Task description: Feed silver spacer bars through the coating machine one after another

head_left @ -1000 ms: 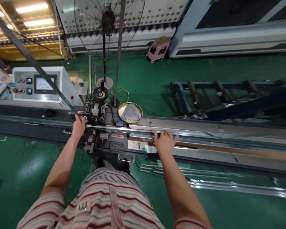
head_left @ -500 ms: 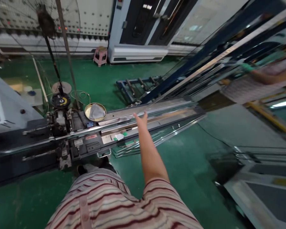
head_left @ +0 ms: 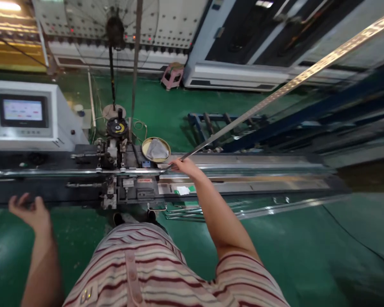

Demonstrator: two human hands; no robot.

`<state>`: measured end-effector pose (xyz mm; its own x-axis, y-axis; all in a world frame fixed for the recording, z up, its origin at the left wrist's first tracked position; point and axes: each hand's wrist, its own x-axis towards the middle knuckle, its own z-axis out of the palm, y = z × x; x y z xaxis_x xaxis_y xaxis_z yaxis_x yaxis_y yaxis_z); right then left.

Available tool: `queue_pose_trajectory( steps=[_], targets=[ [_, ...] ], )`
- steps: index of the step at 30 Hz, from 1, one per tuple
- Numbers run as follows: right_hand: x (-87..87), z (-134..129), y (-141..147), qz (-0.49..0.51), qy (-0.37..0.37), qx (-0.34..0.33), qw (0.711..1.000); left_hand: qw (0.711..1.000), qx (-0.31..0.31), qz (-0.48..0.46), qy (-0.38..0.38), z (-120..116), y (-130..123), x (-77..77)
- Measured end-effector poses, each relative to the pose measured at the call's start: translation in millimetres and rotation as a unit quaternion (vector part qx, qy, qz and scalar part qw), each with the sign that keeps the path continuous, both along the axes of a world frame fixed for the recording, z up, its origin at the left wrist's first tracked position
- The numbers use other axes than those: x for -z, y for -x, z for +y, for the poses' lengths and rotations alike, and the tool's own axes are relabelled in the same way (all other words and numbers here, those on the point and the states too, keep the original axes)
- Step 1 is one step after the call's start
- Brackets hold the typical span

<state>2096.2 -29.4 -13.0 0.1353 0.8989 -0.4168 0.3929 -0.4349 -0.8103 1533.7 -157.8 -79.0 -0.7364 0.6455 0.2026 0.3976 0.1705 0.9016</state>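
Head view, items noted from my remote post: one right hand [head_left: 192, 169], fingers [head_left: 177, 163] closed round the lower end of a slanting strip [head_left: 237, 123]; one left hand [head_left: 35, 214], fingers loosely curled and well parted, nothing seen in them, near the front edge of the long machine bed [head_left: 259, 159]. The strip ran up and away to the right, its low tip close to a narrow metal strip [head_left: 141, 171] lying along the bed; I could not tell whether the two touched. Just behind stood one round tin [head_left: 146, 148] with grey cloth [head_left: 158, 149]. Risks, as I judged them: a grip at one end only, so the long span could have swung, bent or twisted out of the fingers; a low sweep could have knocked the tin.
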Motion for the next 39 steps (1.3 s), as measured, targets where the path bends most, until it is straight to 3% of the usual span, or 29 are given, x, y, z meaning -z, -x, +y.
queue_pose_trajectory(
  steps=[3, 7, 12, 18, 22, 25, 29, 31, 33, 36, 39],
  targets=[
    [7.1, 7, 49, -0.005, 0.003, -0.045, 0.999, 0.996, -0.028, -0.009, -0.079, -28, -17, 38.3],
    [24.6, 15, 112, -0.035, -0.02, -0.115, 0.993, 0.994, -0.022, -0.057, -0.088, -54, -21, 57.2],
    [34.2, 18, 195, -0.075, -0.067, -0.193, 0.976, 0.994, -0.029, -0.077, -0.074, -76, 5, 58.0],
    [12.8, 14, 303, -0.114, -0.089, -0.235, 0.961, 0.994, -0.032, -0.071, -0.077, -86, 41, 60.9],
    [11.9, 15, 368, -0.092, -0.087, -0.239, 0.963, 0.996, 0.003, -0.053, -0.072, -65, 57, 56.1],
    [14.7, 17, 399, -0.045, -0.085, -0.222, 0.97, 0.991, 0.025, -0.113, -0.066, -32, 62, 44.6],
    [-3.9, 13, 394, 0.05, -0.069, -0.196, 0.977, 0.955, 0.018, -0.286, -0.072, 17, 60, 16.4],
    [-22.9, 8, 371, 0.104, -0.051, -0.181, 0.977, 0.938, 0.04, -0.339, -0.063, 36, 50, -1.4],
    [-41.8, 1, 337, 0.148, -0.039, -0.164, 0.975, 0.927, 0.099, -0.357, -0.067, 49, 29, -18.6],
    [-59.1, -10, 274, 0.176, -0.039, -0.148, 0.972, 0.916, 0.207, -0.325, -0.113, 60, -29, -38.2],
    [-61.9, -23, 202, 0.174, -0.049, -0.132, 0.975, 0.92, 0.252, -0.263, -0.142, 65, -110, -48.3]
  ],
)
